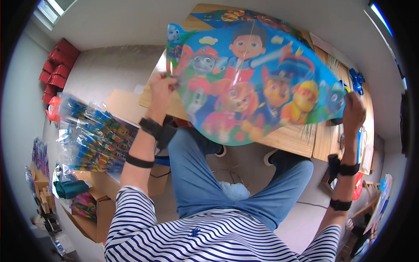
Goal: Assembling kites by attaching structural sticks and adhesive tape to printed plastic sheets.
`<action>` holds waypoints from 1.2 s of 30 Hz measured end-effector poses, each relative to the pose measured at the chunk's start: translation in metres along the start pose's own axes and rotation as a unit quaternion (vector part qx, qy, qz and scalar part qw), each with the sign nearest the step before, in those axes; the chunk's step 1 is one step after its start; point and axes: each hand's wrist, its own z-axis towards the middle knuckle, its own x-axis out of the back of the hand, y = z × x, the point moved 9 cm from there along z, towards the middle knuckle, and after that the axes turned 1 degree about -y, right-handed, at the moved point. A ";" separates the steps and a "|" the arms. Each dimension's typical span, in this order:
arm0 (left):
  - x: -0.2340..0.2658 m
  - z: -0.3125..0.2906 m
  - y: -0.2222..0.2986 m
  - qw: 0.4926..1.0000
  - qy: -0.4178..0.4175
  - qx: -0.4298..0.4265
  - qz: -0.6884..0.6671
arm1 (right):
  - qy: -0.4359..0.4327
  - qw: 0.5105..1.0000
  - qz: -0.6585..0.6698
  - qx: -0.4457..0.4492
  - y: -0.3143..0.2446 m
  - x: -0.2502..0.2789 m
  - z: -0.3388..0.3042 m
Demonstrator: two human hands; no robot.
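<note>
Stretched between my hands is a glossy kite sail (pixel 244 83), blue with a print of cartoon dogs and a child. It is tilted above the table, and parts of it are smeared by motion. My left hand (pixel 162 87) pinches its left edge, fingers closed. At the right corner, my right hand (pixel 354 111) is closed on the edge. A similar printed sheet (pixel 211 16) lies on the wooden table (pixel 297 142), mostly behind the raised sail.
Clear bags of colourful printed goods (pixel 94 139) are heaped on my left, by an open cardboard box (pixel 102 218). Red boxes (pixel 61 65) are stacked against the wall. Thin pale sticks (pixel 334 65) and a blue item (pixel 356 81) lie on the right of the table.
</note>
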 end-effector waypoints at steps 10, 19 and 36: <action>-0.168 -0.180 -0.117 0.940 -0.081 0.232 -0.238 | 0.139 0.961 -0.174 0.160 -0.159 0.006 0.145; -0.153 -0.130 -0.009 0.942 -0.217 -0.086 0.240 | 0.107 0.963 -0.152 0.193 -0.153 -0.039 0.135; -0.212 -0.086 0.226 0.593 0.004 -0.635 0.495 | 0.220 0.887 0.020 0.404 -0.203 0.065 0.089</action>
